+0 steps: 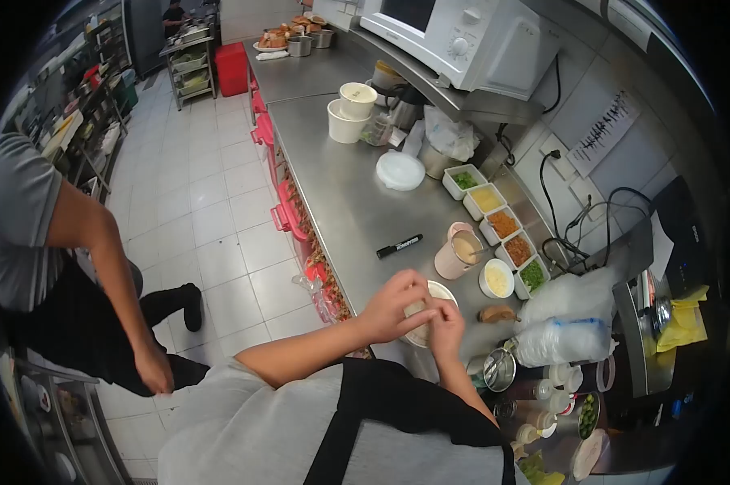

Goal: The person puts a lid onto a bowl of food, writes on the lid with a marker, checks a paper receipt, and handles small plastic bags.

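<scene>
Left hand (399, 308) and right hand (445, 325), together over white container (449, 297), near worktop's (316, 190) front edge; fingers bent, cannot tell whether gripping anything. Black marker (399, 246) and pink cup (445, 263) just beyond. Open bare steel along front edge. Five square tubs (452, 191) along wall edge. Tiled floor (221, 257) beyond front edge, co-worker (29, 206) there. Bread (277, 39) at far end.

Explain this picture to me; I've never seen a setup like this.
There is no robot here. A camera worn on a person's head looks forward and down, giving this single view. The wearer's bare left hand and right hand come together over a white bowl; whether they hold anything is hidden. On the metal counter are a black marker, a pink container and white tubs of chopped food. At the left stands another person.
</scene>
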Demonstrator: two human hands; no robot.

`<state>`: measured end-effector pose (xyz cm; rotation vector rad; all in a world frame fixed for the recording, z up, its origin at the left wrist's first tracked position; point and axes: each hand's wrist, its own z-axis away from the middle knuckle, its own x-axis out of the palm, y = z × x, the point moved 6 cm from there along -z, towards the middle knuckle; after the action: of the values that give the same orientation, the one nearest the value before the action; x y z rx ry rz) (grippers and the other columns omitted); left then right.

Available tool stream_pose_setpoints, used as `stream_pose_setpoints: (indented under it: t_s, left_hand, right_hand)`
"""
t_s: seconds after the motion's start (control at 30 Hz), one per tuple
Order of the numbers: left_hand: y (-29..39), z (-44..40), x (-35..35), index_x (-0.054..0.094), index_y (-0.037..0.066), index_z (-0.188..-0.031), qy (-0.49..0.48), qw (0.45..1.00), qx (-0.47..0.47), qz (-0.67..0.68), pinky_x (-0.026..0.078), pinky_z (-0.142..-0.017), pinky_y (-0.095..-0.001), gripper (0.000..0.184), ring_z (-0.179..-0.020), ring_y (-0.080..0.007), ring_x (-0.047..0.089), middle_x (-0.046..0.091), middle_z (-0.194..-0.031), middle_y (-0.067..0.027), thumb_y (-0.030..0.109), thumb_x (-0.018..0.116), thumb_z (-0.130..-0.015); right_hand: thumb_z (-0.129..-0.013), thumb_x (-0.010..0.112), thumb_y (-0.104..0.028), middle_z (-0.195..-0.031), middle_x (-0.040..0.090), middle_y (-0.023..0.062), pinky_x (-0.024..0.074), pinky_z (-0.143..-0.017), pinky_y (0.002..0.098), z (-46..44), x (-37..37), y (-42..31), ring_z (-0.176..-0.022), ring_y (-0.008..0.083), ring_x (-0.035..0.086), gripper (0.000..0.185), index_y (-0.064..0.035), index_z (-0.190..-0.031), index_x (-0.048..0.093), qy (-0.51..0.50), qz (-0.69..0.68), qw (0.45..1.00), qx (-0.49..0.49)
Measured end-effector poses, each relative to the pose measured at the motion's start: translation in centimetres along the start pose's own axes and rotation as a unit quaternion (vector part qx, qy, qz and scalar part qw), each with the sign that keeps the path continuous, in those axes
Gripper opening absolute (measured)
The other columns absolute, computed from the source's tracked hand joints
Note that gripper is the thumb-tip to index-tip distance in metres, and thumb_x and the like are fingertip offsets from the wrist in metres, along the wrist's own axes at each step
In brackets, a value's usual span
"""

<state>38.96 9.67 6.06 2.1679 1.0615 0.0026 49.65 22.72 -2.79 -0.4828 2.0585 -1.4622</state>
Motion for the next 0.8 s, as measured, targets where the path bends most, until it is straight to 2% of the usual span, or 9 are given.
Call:
stream_pose_setpoints:
  t_s: [0.03,0.1,0.13,0.23,0.33,0.43,0.53,0.67,0.8]
  left_hand:
    - [-1.0,-0.1,-0.1,0.054,0.003,-0.091,0.033,0.997,-0.068,0.009,0.044,-0.07,-0.032,0.024,-0.086,-0.0215,0.053,0.052,-0.093,-0.0124,0.019,0.066,-0.079]
    - [-3.9,0.6,0.1,0.053,0.002,-0.095,0.099,0.974,-0.202,0.027,0.045,-0.074,-0.0318,0.028,-0.09,-0.0225,0.053,0.051,-0.098,-0.0126,0.02,0.067,-0.078]
    - [-6.2,1.5,1.4,0.05,0.003,-0.102,0.095,0.971,-0.216,-0.042,0.045,-0.078,-0.0367,0.035,-0.094,-0.0289,0.053,0.053,-0.098,-0.0151,0.023,0.066,-0.079]
    - [-12.5,5.7,6.6,0.05,0.001,-0.099,-0.004,0.957,-0.291,-0.01,0.045,-0.076,-0.0362,0.028,-0.092,-0.0278,0.056,0.056,-0.095,-0.0163,0.02,0.062,-0.082]
    - [-13.1,7.1,6.0,0.051,0.001,-0.094,0.004,0.891,-0.434,0.134,0.046,-0.072,-0.0325,0.019,-0.08,-0.0206,0.057,0.058,-0.085,-0.0122,0.017,0.058,-0.086]
    - [-13.0,7.8,4.0,0.051,0.001,-0.092,0.035,0.909,-0.409,0.075,0.046,-0.069,-0.0305,0.014,-0.073,-0.0164,0.056,0.059,-0.079,-0.0086,0.014,0.054,-0.088]
    - [-14.0,9.5,1.9,0.051,0.002,-0.091,0.106,0.885,-0.447,0.083,0.045,-0.066,-0.0294,0.013,-0.074,-0.0135,0.054,0.058,-0.079,-0.0079,0.014,0.053,-0.088]
    - [-13.1,9.9,1.0,0.05,0.002,-0.092,0.147,0.853,-0.498,0.059,0.044,-0.066,-0.0294,0.013,-0.073,-0.0134,0.053,0.056,-0.079,-0.008,0.014,0.053,-0.088]
    - [-12.1,8.7,1.6,0.047,-0.001,-0.099,0.14,0.875,-0.462,0.036,0.044,-0.078,-0.0354,0.026,-0.085,-0.0258,0.056,0.057,-0.09,-0.016,0.02,0.057,-0.086]
  right_hand:
    - [-0.083,0.061,-0.008,-0.083,0.061,0.0033,0.0449,-0.065,0.0271,-0.1,-0.4,1.4,-0.073,0.0138,0.054,0.012,-0.003,-0.093,0.064,0.02,-0.112,0.988,0.1]
    - [-0.087,0.058,-0.01,-0.085,0.061,0.0032,0.0438,-0.063,0.0231,-0.3,-1.4,1.6,-0.072,0.0098,0.053,0.013,0.0,-0.094,0.063,0.04,-0.267,0.952,0.147]
    - [-0.089,0.057,-0.011,-0.086,0.061,0.0031,0.0432,-0.062,0.0211,-0.1,-1.5,1.4,-0.072,0.0078,0.052,0.014,0.0016,-0.095,0.062,0.049,-0.341,0.923,0.171]
    - [-0.089,0.057,-0.011,-0.086,0.061,0.0039,0.043,-0.06,0.0214,1.4,-0.8,-0.1,-0.071,0.0087,0.053,0.017,0.0025,-0.098,0.061,0.021,-0.295,0.943,0.153]
    - [-0.089,0.058,-0.013,-0.082,0.058,0.0022,0.042,-0.062,0.0217,2.5,-3.3,-0.8,-0.072,0.0083,0.052,0.018,-0.0003,-0.102,0.059,0.087,-0.33,0.926,0.162]
    - [-0.09,0.058,-0.017,-0.082,0.057,0.0006,0.0406,-0.063,0.0223,2.4,-9.1,-0.8,-0.073,0.0085,0.051,0.021,-0.002,-0.104,0.057,0.169,-0.364,0.907,0.127]
    - [-0.091,0.056,-0.022,-0.086,0.056,0.0003,0.0391,-0.063,0.0231,3.4,-12.2,-2.5,-0.073,0.0085,0.049,0.024,-0.0037,-0.107,0.055,0.22,-0.346,0.907,0.095]
    - [-0.093,0.052,-0.026,-0.093,0.054,0.0024,0.0381,-0.063,0.0239,5.8,-15.1,-6.7,-0.072,0.0093,0.046,0.026,-0.0063,-0.111,0.051,0.368,-0.204,0.907,0.01]
    - [-0.093,0.05,-0.025,-0.09,0.053,0.0051,0.0411,-0.056,0.0254,6.0,-13.6,-9.4,-0.069,0.0132,0.048,0.023,-0.0077,-0.108,0.047,0.223,-0.222,0.948,0.042]
